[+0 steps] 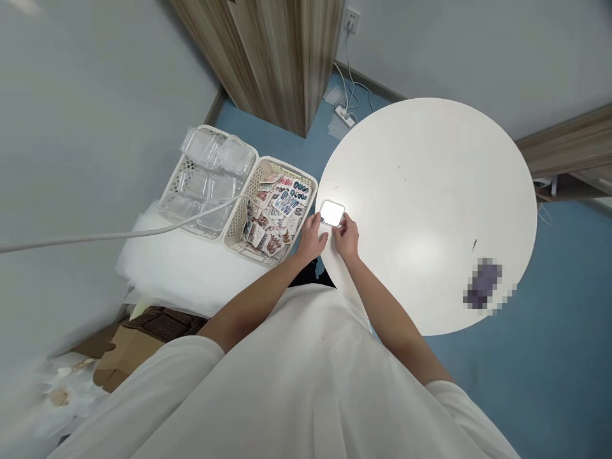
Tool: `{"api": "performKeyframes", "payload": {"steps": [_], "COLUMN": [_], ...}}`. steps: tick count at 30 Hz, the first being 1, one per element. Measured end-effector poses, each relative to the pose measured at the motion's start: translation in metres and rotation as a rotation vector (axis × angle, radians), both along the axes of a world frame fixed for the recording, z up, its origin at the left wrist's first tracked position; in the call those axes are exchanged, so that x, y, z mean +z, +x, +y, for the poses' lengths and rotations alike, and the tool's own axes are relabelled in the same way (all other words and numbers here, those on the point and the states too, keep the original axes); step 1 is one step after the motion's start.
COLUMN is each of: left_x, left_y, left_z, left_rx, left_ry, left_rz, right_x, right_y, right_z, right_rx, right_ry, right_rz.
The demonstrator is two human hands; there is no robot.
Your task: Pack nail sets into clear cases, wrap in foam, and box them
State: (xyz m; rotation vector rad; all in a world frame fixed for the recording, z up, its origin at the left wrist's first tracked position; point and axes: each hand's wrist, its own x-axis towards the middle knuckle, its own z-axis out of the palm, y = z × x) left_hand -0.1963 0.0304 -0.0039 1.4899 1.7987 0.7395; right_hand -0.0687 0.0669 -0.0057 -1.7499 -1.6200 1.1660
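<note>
A small clear plastic case [332, 213] with a bright white face is at the left edge of the round white table [430, 166]. My left hand [312, 238] has its fingers closed on the case's left lower corner. On the right lower corner, my right hand [347, 236] pinches the same case. Just left of my left hand stands a cream basket [232, 239] filled with cards of press-on nails [285, 203] in many colours. Glare hides what lies inside the case.
Farther left, a second cream basket [171, 180] holds several clear plastic boxes [194, 185]. A white cable [143, 233] crosses over both baskets. A blurred dark item [482, 284] lies on the table's right side. A power strip [344, 116] sits on the floor by the wooden cabinet [277, 57].
</note>
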Motion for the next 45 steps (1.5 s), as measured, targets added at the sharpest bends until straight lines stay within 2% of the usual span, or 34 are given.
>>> {"api": "performKeyframes", "payload": {"steps": [10, 18, 28, 34, 37, 40, 45], "left_x": [0.004, 0.008, 0.015, 0.031, 0.040, 0.046, 0.048], "left_y": [0.002, 0.006, 0.023, 0.034, 0.034, 0.028, 0.008], "left_z": [-0.002, -0.011, -0.054, -0.082, -0.095, -0.110, -0.139], "left_rx": [0.030, 0.060, 0.176, 0.298, 0.403, 0.550, 0.760], "left_ry": [-0.042, -0.049, -0.092, -0.097, -0.102, -0.084, -0.056], "left_rz": [-0.074, -0.109, -0.107, -0.141, -0.181, -0.203, -0.183], "right_x": [-0.001, 0.002, 0.013, 0.025, 0.035, 0.043, 0.049], "right_y": [0.002, 0.002, 0.029, 0.053, 0.056, 0.051, 0.024], "right_z": [-0.002, -0.005, -0.015, -0.035, -0.045, -0.051, -0.058], "right_rx": [0.007, -0.021, 0.035, 0.071, 0.130, 0.242, 0.480], "right_ry": [0.019, -0.023, -0.096, -0.034, 0.018, 0.028, -0.040], "right_rz": [-0.029, 0.060, 0.110, 0.121, 0.154, 0.202, 0.260]}}
